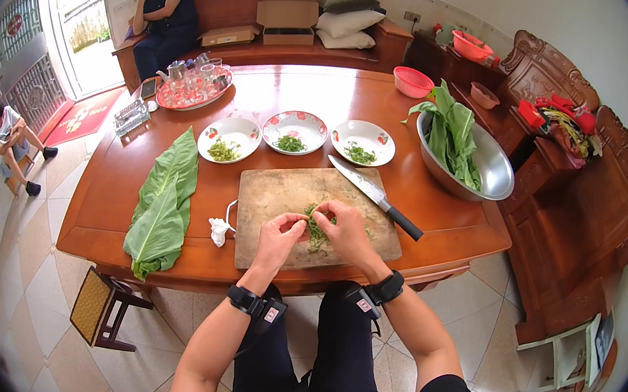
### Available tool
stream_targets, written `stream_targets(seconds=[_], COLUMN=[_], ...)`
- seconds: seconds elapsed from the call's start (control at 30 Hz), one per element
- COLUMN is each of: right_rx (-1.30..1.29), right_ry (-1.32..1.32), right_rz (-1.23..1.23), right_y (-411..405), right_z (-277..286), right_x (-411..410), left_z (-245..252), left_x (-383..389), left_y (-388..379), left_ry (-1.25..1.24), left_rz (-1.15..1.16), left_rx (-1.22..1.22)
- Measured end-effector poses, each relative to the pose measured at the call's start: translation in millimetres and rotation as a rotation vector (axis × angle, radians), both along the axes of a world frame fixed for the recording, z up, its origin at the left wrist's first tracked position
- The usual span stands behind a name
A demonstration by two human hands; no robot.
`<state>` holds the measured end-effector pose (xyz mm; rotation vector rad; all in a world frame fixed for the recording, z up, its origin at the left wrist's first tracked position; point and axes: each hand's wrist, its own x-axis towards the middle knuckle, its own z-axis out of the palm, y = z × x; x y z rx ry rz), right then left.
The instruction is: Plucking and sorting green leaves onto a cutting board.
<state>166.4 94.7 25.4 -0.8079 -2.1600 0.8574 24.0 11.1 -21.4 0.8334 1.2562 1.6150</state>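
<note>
Over a worn wooden cutting board, my left hand pinches thumb and forefinger together at a small heap of chopped greens. Facing it, my right hand bends its fingers into the same heap, and the fingertips of both hands nearly meet. The shreds between them are tiny and partly hidden by the fingers. A kitchen knife with a black handle lies diagonally across the board's upper right, its handle past the edge. Beyond the board stand three shallow dishes, a left one, a middle one and a right one, each holding chopped greens.
Large green leaves lie at left, near a crumpled white tissue. A steel basin with leaves stands at right, by a red plastic basket. A round tray carries glassware. Two people sit at left; a stool stands below.
</note>
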Motion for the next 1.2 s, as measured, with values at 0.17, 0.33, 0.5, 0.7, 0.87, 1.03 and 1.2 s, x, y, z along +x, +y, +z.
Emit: stream_targets(seconds=[0.17,0.33,0.5,0.7,0.87,1.03,1.2], right_rx=[-0.257,-0.292,-0.345,-0.329,-0.413,-0.403,-0.373], right_ry=[0.155,0.233,0.207,0.207,0.196,0.185,0.215], right_rz=[0.053,0.163,0.207,0.223,0.200,0.144,0.152], right_y=[15.2,19.9,13.3,16.5,11.1,17.2,17.9], right_z=[-7.0,-10.3,-6.0,-12.5,-9.7,-17.2,-16.4], right_x=[8.0,6.2,0.2,-8.4,-14.1,-16.5,-8.2], left_z=[6.9,9.3,5.4,8.4,1.3,1.4,2.0], left_x=[3.3,0.9,-3.8,-3.7,-5.9,-5.3,-5.8], left_y=[-0.5,-2.7,-2.7,-3.9,-1.7,-1.0,-0.8], left_ry=[-0.037,-0.015,-0.041,-0.060,-0.033,-0.030,-0.033], left_rz=[0.012,-0.020,-0.061,-0.103,-0.116,-0.130,-0.095], left_rx=[0.012,0.010,0.012,0.012,0.001,-0.007,-0.014])
